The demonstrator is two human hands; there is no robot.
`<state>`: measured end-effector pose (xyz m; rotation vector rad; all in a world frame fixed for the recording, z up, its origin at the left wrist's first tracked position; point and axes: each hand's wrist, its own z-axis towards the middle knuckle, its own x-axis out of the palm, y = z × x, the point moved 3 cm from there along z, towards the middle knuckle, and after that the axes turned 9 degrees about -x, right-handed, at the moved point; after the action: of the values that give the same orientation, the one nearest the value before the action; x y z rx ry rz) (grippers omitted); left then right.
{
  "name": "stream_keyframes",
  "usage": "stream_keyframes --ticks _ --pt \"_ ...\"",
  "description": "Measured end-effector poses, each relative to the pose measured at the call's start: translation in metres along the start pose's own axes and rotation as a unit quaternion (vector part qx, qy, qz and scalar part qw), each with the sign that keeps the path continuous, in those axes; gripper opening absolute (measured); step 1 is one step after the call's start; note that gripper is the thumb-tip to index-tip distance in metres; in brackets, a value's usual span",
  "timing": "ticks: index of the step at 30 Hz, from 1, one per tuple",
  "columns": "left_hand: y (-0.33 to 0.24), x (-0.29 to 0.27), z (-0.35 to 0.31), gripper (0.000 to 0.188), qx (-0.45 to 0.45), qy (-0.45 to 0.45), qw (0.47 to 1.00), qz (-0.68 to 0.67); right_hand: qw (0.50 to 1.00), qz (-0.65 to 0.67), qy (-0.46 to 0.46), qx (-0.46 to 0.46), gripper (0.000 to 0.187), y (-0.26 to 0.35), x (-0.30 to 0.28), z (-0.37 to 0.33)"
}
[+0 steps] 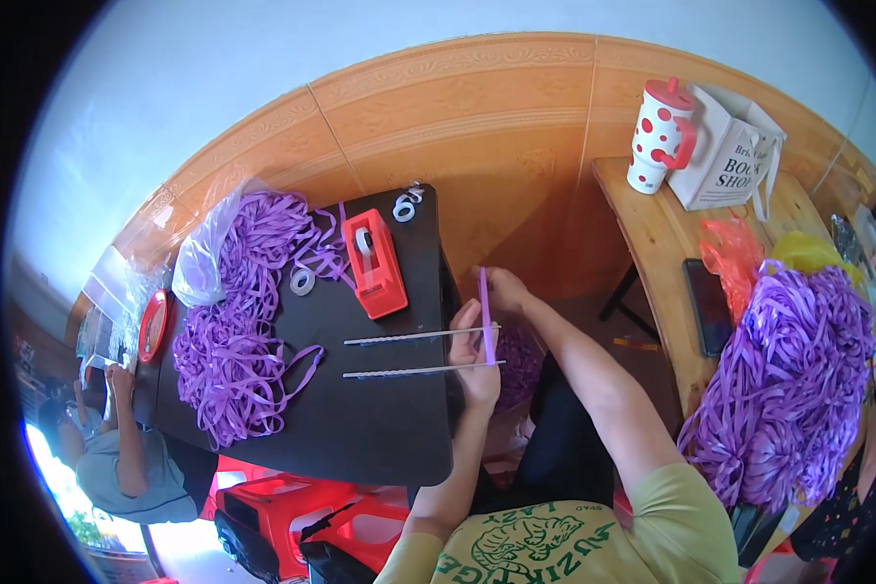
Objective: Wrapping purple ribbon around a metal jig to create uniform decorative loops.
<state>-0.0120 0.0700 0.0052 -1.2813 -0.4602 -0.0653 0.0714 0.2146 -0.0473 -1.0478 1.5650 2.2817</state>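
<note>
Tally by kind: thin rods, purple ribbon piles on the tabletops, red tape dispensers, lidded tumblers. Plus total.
Thin rods: 2
Purple ribbon piles: 2
Red tape dispenser: 1
Lidded tumbler: 1
Total: 6

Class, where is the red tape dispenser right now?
In the head view, the red tape dispenser sits left of centre on the black table, just right of the purple ribbon pile.

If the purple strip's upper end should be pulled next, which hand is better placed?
Probably the right hand: it is at the upper end of the purple strip, with the left hand lower, by two thin rods.
</note>
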Motion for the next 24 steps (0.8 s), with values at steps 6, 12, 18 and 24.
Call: stream_keyframes --ticks 6,12,18,24 --pt "-0.005 0.010 0.001 0.042 -0.007 0.006 1.000 0.009 0.990 -0.004 -0.042 -0.132 0.040 0.018 -0.054 0.059" --pt "-0.003 0.003 0.002 0.041 -0.014 -0.007 1.000 -0.005 0.951 -0.182 -0.113 -0.221 0.047 0.072 -0.086 0.060" --pt "0.001 0.005 0.002 0.041 -0.003 0.000 1.000 -0.017 0.980 -0.116 -0.013 -0.160 0.055 0.008 -0.051 0.051" --pt "-0.001 0.005 0.002 0.042 -0.002 -0.005 1.000 -0.003 0.983 -0.115 -0.030 -0.141 0.045 0.021 -0.053 0.052"
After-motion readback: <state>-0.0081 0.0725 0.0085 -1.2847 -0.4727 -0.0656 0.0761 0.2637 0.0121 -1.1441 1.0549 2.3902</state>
